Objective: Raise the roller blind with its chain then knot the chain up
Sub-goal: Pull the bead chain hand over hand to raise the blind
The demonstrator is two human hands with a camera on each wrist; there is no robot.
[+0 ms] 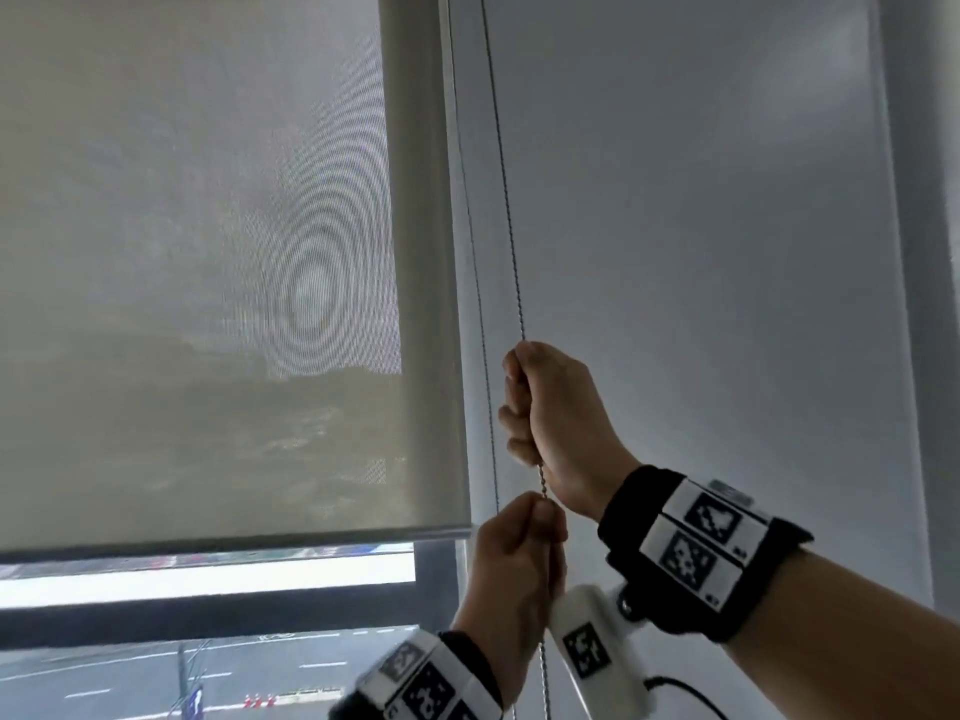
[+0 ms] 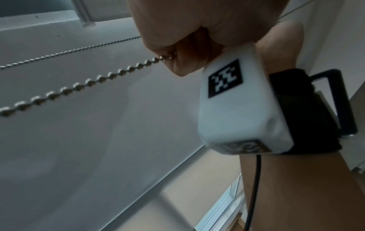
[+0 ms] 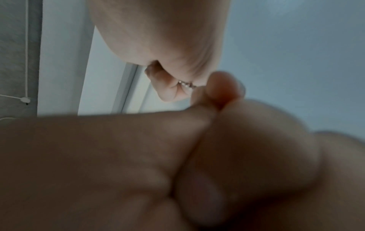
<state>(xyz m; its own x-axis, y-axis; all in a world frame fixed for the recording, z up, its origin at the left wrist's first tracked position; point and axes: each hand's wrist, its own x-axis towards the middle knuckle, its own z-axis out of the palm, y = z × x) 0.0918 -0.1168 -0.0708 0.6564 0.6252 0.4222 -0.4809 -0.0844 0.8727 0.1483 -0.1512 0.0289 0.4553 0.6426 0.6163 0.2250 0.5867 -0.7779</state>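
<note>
So the silvery metal bead chain [image 1: 511, 241] is held in both fists, on its front strand only. The right hand [image 1: 558, 428] is wrapped round it higher up, fingers [image 1: 514, 407] curled tight onto the strand, and the left hand [image 1: 511, 569] is clamped on it just below, almost touching the right one. The back strand of the loop is left free, just beside the fists against the pale grey wall panel [image 1: 701, 226].

The beige mesh roller blind [image 1: 208, 252] is nowhere near raised: its grey bottom bar [image 1: 234, 545] hangs low over the window, with only a strip of street seen under it. So lots of pulling is probably left, and the knot isn't started.

What could go wrong, as a guess:
- With the fists stacked this close, one has to be released and moved for the next pull. If the other grip is slack then, the beads can be slipped through and some height lost.
- If the chain is yanked sideways rather than along its own line, it could be jumped off the sprocket up top (not visible here).
- The free strand could get caught in a fist and both strands pulled together, which would lock everything.
- The cable under the white wrist camera [image 1: 597, 652] hangs near the chain and might be snagged.
</note>
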